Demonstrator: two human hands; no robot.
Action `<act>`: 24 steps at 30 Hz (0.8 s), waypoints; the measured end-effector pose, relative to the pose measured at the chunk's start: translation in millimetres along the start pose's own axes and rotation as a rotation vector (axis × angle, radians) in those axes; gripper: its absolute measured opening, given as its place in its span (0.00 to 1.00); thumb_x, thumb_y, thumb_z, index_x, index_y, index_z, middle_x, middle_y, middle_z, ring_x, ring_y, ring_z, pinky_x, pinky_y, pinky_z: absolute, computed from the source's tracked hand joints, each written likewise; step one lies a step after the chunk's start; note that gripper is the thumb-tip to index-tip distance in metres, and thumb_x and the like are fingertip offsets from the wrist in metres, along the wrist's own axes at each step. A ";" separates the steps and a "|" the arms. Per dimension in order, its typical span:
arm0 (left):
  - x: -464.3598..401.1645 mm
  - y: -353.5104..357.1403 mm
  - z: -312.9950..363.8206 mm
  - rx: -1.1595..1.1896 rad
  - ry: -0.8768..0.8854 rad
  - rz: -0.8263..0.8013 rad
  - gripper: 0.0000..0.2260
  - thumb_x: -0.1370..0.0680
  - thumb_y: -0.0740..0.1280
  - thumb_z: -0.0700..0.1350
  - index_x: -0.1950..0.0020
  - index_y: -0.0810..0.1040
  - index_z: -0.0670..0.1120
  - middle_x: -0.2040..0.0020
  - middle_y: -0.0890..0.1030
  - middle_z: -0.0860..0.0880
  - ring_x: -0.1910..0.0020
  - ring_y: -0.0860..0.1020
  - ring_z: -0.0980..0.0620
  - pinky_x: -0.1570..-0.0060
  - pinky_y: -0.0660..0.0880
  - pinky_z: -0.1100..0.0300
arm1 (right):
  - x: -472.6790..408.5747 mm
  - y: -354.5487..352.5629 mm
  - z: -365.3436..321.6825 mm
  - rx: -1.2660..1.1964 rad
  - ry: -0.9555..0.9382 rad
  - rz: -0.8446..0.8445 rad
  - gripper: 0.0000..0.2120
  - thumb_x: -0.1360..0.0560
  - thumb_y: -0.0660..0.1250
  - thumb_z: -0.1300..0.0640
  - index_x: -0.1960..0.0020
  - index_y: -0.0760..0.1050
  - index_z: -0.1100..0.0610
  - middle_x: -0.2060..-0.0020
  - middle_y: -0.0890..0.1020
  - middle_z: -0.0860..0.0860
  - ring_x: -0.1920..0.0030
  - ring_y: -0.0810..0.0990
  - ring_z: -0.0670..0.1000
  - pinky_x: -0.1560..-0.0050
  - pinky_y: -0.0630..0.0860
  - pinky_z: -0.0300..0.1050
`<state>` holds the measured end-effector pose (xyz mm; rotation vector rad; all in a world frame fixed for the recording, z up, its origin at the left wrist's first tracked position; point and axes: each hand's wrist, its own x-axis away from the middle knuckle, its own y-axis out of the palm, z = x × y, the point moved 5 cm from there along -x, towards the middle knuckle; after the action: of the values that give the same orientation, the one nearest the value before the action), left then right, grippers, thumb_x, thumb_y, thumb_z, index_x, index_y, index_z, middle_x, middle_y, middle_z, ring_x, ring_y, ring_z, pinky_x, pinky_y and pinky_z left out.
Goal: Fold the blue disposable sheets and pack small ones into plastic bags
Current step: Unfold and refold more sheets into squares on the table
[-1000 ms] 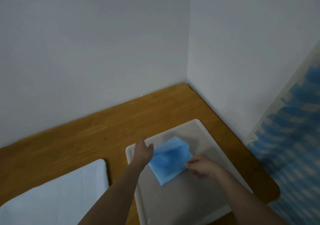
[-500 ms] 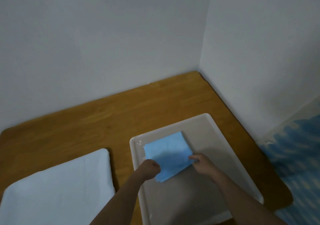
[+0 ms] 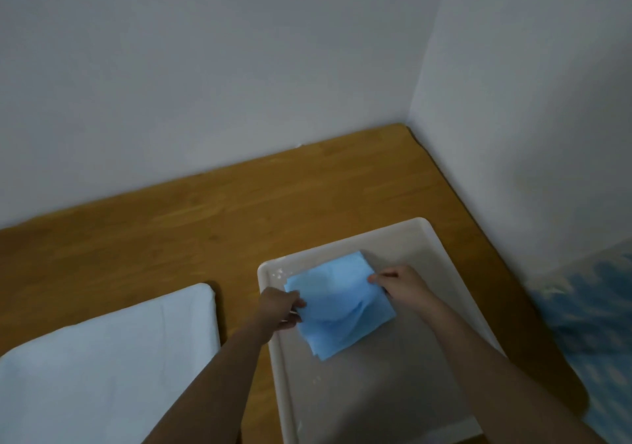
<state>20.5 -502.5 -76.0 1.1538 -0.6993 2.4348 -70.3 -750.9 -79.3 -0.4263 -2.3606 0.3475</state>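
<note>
A folded blue disposable sheet lies on a white tray on the wooden table. My left hand grips the sheet's left edge with curled fingers, and its top layer bulges up there. My right hand pinches the sheet's right edge between thumb and fingers. The sheet's near corner rests flat on the tray floor. No plastic bag is in view.
A white cushion-like pad lies on the table at the left. White walls meet in a corner behind the table. A blue and white patterned fabric shows beyond the table's right edge.
My left hand came down onto the sheet's left edge and now grips it. The top layer has lifted and bulges. My right hand slid up along the right edge.
</note>
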 end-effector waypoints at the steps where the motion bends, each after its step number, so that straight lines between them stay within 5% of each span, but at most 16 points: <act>1: -1.8 -3.1 4.8 0.097 -0.015 -0.005 0.15 0.19 0.62 0.47 0.56 0.81 0.37 0.61 0.82 0.43 0.65 0.80 0.48 0.62 0.77 0.59 | -3.0 -0.8 -7.2 -0.064 -0.004 0.013 0.11 0.27 0.71 0.52 0.54 0.84 0.60 0.58 0.85 0.59 0.53 0.84 0.58 0.48 0.79 0.51; 4: -7.4 -12.1 19.9 0.363 -0.025 0.024 0.19 0.17 0.58 0.51 0.54 0.80 0.38 0.55 0.82 0.42 0.58 0.81 0.46 0.58 0.78 0.56 | -12.2 3.0 -25.2 -0.277 -0.044 0.027 0.05 0.25 0.69 0.55 0.51 0.83 0.53 0.47 0.83 0.58 0.46 0.82 0.57 0.40 0.77 0.55; 7: -12.8 -15.4 30.3 0.570 0.029 0.023 0.18 0.17 0.56 0.55 0.46 0.77 0.43 0.49 0.81 0.46 0.51 0.80 0.47 0.56 0.76 0.55 | -19.4 13.7 -30.9 -0.419 -0.082 -0.043 0.22 0.24 0.65 0.60 0.32 0.71 0.44 0.37 0.77 0.45 0.39 0.77 0.47 0.37 0.75 0.49; 9: -15.0 -17.1 29.5 0.633 0.059 0.066 0.18 0.18 0.56 0.57 0.37 0.72 0.47 0.43 0.78 0.49 0.47 0.78 0.49 0.52 0.75 0.53 | -19.6 16.8 -23.1 -0.357 -0.067 -0.024 0.27 0.24 0.65 0.61 0.28 0.66 0.44 0.37 0.74 0.43 0.40 0.77 0.46 0.42 0.75 0.46; 13: -23.0 -21.1 11.8 0.465 0.054 0.271 0.23 0.18 0.54 0.57 0.26 0.64 0.47 0.33 0.71 0.46 0.35 0.71 0.43 0.34 0.68 0.45 | -12.6 21.7 7.3 0.020 -0.083 -0.004 0.21 0.24 0.64 0.66 0.32 0.74 0.54 0.32 0.73 0.51 0.39 0.73 0.48 0.44 0.71 0.39; 18: -17.0 -2.6 -19.1 0.273 -0.110 0.161 0.07 0.20 0.61 0.42 0.50 0.74 0.39 0.58 0.75 0.43 0.58 0.74 0.46 0.58 0.73 0.54 | 2.9 38.5 46.0 0.427 -0.193 -0.190 0.27 0.27 0.62 0.73 0.28 0.67 0.63 0.23 0.56 0.57 0.23 0.56 0.54 0.33 0.50 0.28; 24: 0.6 21.3 -43.1 0.166 -0.110 0.003 0.07 0.22 0.61 0.40 0.45 0.73 0.42 0.47 0.76 0.44 0.45 0.75 0.43 0.50 0.72 0.52 | 19.9 47.3 57.0 0.707 -0.275 -0.205 0.33 0.26 0.68 0.60 0.24 0.60 0.50 0.22 0.47 0.47 0.23 0.52 0.48 0.27 0.57 0.39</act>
<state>-17.1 -495.2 -105.0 1.3599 -0.5373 2.4856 -113.5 -707.4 -125.4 0.2096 -2.3133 1.1444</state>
